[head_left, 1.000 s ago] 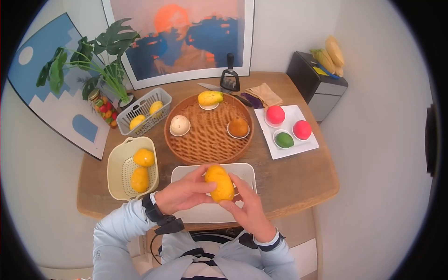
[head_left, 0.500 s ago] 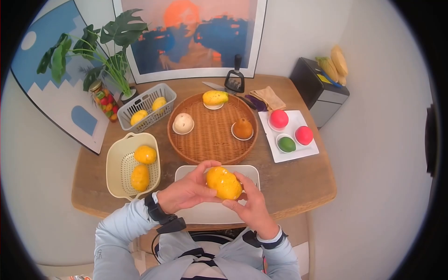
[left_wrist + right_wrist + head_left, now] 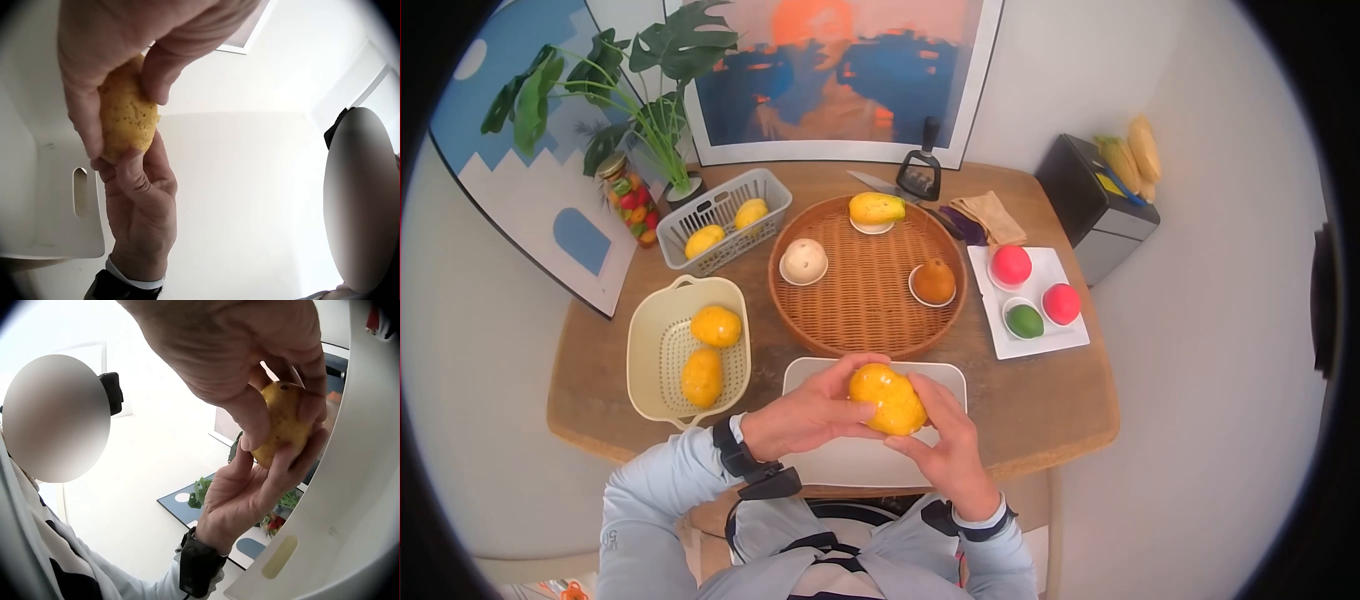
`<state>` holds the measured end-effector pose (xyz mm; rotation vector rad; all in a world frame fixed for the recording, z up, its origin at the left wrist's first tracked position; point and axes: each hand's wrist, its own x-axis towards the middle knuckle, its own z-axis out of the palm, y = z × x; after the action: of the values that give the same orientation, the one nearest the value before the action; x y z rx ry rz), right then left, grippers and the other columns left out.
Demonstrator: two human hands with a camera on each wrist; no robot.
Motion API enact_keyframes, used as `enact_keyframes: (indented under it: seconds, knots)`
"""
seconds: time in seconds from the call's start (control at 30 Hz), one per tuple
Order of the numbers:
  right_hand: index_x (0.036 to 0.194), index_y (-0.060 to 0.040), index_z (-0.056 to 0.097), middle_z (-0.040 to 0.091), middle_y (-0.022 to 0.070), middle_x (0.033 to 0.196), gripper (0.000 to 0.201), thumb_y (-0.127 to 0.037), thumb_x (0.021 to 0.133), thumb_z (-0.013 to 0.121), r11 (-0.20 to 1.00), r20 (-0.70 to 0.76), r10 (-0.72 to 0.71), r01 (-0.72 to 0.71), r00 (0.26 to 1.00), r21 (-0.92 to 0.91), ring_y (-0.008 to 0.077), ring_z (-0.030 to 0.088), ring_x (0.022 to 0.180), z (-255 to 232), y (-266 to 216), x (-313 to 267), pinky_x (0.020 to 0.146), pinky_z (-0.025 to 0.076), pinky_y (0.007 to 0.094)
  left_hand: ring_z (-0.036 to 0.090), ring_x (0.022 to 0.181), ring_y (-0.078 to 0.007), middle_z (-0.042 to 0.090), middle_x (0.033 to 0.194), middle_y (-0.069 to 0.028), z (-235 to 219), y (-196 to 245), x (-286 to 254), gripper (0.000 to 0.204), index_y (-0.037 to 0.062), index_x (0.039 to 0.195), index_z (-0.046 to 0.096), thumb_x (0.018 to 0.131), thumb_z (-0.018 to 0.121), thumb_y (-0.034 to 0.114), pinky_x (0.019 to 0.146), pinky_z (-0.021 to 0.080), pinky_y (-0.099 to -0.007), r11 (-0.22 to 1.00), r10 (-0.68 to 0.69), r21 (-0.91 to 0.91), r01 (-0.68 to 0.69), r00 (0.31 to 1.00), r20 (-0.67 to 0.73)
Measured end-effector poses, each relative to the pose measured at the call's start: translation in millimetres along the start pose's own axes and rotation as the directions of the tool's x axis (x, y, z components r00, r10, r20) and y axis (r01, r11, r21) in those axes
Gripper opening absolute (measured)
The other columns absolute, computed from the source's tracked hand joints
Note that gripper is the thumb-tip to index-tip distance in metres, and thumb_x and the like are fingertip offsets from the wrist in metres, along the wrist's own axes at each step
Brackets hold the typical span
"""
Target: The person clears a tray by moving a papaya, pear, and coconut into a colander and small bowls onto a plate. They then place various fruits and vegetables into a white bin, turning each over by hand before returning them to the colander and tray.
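Observation:
Both hands hold one yellow potato [image 3: 887, 398] between them, above a white bin [image 3: 860, 468] at the table's front edge. My left hand [image 3: 810, 412] grips its left side, thumb across the front. From the right, the fingers and thumb of my right hand [image 3: 952, 448] grip the other end. Up close in the left wrist view, the potato [image 3: 127, 115] shows small dark pits on its skin. In the right wrist view it [image 3: 280, 428] sits between the fingertips of both hands, partly covered by them.
Left stands a cream colander basket [image 3: 640, 350] with two yellow potatoes. Behind is a round wicker tray [image 3: 860, 300] with several fruits on small dishes. A grey basket [image 3: 720, 255], a knife [image 3: 875, 183] and a black-handled grater [image 3: 920, 175] lie farther back; a white plate [image 3: 1055, 342] is right.
The potato has been turned in the hands, from upright to slanting, showing a glossier side. The hands keep their hold, and the head view has shifted slightly.

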<state>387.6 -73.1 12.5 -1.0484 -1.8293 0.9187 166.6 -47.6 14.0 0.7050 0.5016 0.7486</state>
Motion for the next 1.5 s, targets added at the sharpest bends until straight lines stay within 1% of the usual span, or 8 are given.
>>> enact_keyframes:
  seconds: [0.27, 0.37, 0.53, 0.77, 0.97, 1.07, 1.3, 1.5]
  knots:
    - [0.133, -0.0020, 0.058, 0.055, 0.0194, 0.137, 0.060, -0.005, 0.077, 0.081, 0.995, 0.003, -0.051, 0.051, 0.999, -0.088, 0.0307, 0.061, 0.115, 10.7, -12.5, 0.2, 0.086, 0.055, 0.0354, 0.054, 0.124, -0.0226, 0.049, 0.134, -0.0097, -10.3, -0.1, -9.4, 0.047, 0.0082, 0.140, 0.041, 0.098, 0.061, 0.012, 0.099, 0.054, -0.0417, 1.000, -0.010, 0.000, 0.010, 0.996, -0.089]
    - [0.123, -0.0006, 0.063, 0.059, 0.0185, 0.131, 0.049, -0.005, 0.077, 0.081, 0.992, -0.018, -0.054, 0.052, 0.998, -0.116, 0.0270, 0.064, 0.105, 6.1, 5.2, -7.4, 0.076, 0.056, 0.0323, 0.057, 0.118, -0.0214, 0.053, 0.128, -0.0103, -19.1, 15.7, -25.5, 0.044, 0.0079, 0.136, 0.046, 0.096, 0.064, 0.013, 0.093, 0.056, -0.0345, 0.919, 0.247, 0.357, -0.165, 0.948, -0.199]
    - [0.110, 0.0001, 0.067, 0.065, 0.0168, 0.121, 0.036, -0.002, 0.076, 0.079, 0.992, -0.041, 0.041, -0.046, 0.998, -0.121, 0.0236, 0.066, 0.090, -12.7, 21.8, -22.1, 0.072, 0.054, 0.0308, 0.056, 0.117, -0.0216, 0.056, 0.124, -0.0095, -71.2, 60.7, -81.5, 0.053, 0.0066, 0.134, 0.048, 0.086, 0.066, -0.001, 0.101, 0.046, -0.0338, 0.282, 0.622, 0.960, -0.005, 0.763, -0.179]
    - [0.106, 0.0012, 0.068, 0.067, 0.0165, 0.114, 0.032, -0.002, 0.076, 0.078, 0.987, 0.030, 0.062, -0.057, 0.998, -0.153, 0.0233, 0.067, 0.084, -22.2, 25.8, -27.4, 0.070, 0.055, 0.0321, 0.051, 0.121, -0.0404, 0.052, 0.129, -0.0195, -124.0, 93.4, -144.3, 0.055, 0.0071, 0.131, 0.050, 0.079, 0.065, -0.004, 0.103, 0.043, -0.0417, -0.065, 0.485, 0.871, 0.486, 0.779, -0.399]
    - [0.105, 0.0019, 0.068, 0.068, 0.0166, 0.112, 0.031, -0.002, 0.076, 0.078, 0.979, 0.081, 0.058, -0.041, 0.995, -0.197, 0.0244, 0.068, 0.083, -22.2, 24.0, -22.5, 0.069, 0.056, 0.0324, 0.050, 0.119, -0.0430, 0.051, 0.127, -0.0234, -157.8, 76.6, -148.2, 0.052, 0.0044, 0.131, 0.050, 0.081, 0.065, 0.000, 0.100, 0.044, -0.0459, -0.395, 0.598, 0.798, 0.455, 0.787, -0.153]
    - [0.105, 0.0020, 0.068, 0.068, 0.0164, 0.111, 0.031, -0.001, 0.076, 0.078, 0.978, 0.093, 0.058, -0.038, 0.994, -0.203, 0.0244, 0.068, 0.083, -24.0, 25.1, -23.4, 0.069, 0.056, 0.0324, 0.051, 0.119, -0.0436, 0.050, 0.130, -0.0245, -161.3, 61.7, -152.9, 0.050, 0.0018, 0.131, 0.051, 0.084, 0.064, 0.006, 0.101, 0.045, -0.0458, -0.285, 0.414, 0.756, 0.589, 0.787, -0.457]
    - [0.104, 0.0030, 0.069, 0.069, 0.0161, 0.109, 0.029, 0.001, 0.076, 0.075, 0.981, 0.081, 0.086, -0.070, 0.993, -0.181, 0.0219, 0.067, 0.081, -22.0, 19.7, -21.3, 0.068, 0.053, 0.0305, 0.053, 0.116, -0.0464, 0.049, 0.129, -0.0292, -164.5, 68.7, -154.1, 0.060, 0.0005, 0.135, 0.049, 0.082, 0.072, 0.018, 0.100, 0.045, -0.0470, -0.048, 0.400, 0.850, 0.524, 0.790, -0.465]
    - [0.107, 0.0017, 0.068, 0.068, 0.0150, 0.110, 0.031, -0.003, 0.078, 0.077, 0.980, 0.092, 0.080, -0.061, 0.993, -0.191, 0.0233, 0.067, 0.083, -23.9, 22.3, -24.1, 0.069, 0.056, 0.0323, 0.040, 0.133, -0.0453, 0.038, 0.144, -0.0267, -139.1, 72.5, -147.7, 0.103, 0.0080, 0.151, 0.031, 0.065, 0.087, 0.018, 0.109, 0.039, -0.0464, -0.149, 0.338, 0.818, 0.555, 0.806, -0.486]
